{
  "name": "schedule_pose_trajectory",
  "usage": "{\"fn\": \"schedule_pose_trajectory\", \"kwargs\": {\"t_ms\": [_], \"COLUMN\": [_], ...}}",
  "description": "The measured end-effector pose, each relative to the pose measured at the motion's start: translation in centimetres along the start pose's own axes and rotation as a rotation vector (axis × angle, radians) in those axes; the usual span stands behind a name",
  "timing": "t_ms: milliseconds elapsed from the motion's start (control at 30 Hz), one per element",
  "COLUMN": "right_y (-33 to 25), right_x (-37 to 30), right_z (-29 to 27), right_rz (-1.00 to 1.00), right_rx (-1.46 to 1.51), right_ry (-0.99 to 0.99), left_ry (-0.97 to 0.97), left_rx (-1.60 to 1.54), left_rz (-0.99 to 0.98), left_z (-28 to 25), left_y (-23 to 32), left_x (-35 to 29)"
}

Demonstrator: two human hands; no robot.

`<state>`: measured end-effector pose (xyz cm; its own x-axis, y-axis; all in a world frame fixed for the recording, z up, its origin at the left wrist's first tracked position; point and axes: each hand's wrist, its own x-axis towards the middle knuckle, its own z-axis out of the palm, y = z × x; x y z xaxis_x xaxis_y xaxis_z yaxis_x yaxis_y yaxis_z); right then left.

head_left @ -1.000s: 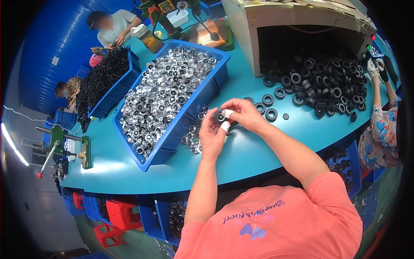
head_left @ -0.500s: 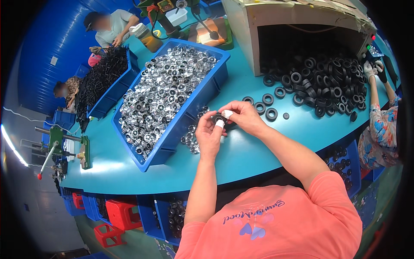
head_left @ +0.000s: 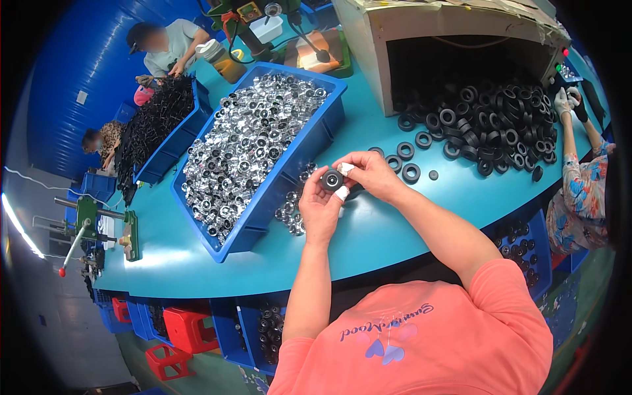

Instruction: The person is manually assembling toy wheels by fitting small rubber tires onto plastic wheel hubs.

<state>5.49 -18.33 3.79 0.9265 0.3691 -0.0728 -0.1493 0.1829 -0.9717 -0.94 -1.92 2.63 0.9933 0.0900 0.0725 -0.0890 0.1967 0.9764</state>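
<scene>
Between my hands is a small wheel [head_left: 332,180], a black tyre around a dark hub with a bright centre. My left hand [head_left: 319,209] is closed around its left and lower side, the white-wrapped thumb at its lower edge. My right hand [head_left: 370,174] pinches the upper right of the rim, with white wrapping on a fingertip. Just left of my hands, several shiny hubs [head_left: 289,214] lie loose on the turquoise table [head_left: 368,245]. To the right lie loose black tyres [head_left: 411,172].
A blue bin [head_left: 255,228] heaped with shiny hubs stands to the left. At right, a big pile of tyres [head_left: 490,125] spills from an open-fronted box [head_left: 361,49]. Green presses [head_left: 85,217] stand around. Co-workers sit at far left; another person's gloved hands [head_left: 567,102] are at far right.
The wheel has turned between my fingers, so its round face now shows upward. My hands have barely shifted. The view has moved slightly.
</scene>
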Motion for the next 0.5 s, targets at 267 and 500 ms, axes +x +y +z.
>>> {"fn": "schedule_pose_trajectory", "kwargs": {"t_ms": [267, 500], "right_y": [-8.1, -9.0], "right_x": [-1.8, -6.7], "right_z": [-6.8, -15.1], "right_rz": [-0.295, -0.262], "right_rx": [-0.197, -0.949], "right_ry": [0.275, 0.3], "left_ry": [0.003, 0.089], "left_rx": [0.265, 0.959], "left_rz": [0.003, -0.501], "left_z": [-8.4, -24.6], "left_y": [8.0, 13.2], "left_x": [-7.8, -28.1]}}
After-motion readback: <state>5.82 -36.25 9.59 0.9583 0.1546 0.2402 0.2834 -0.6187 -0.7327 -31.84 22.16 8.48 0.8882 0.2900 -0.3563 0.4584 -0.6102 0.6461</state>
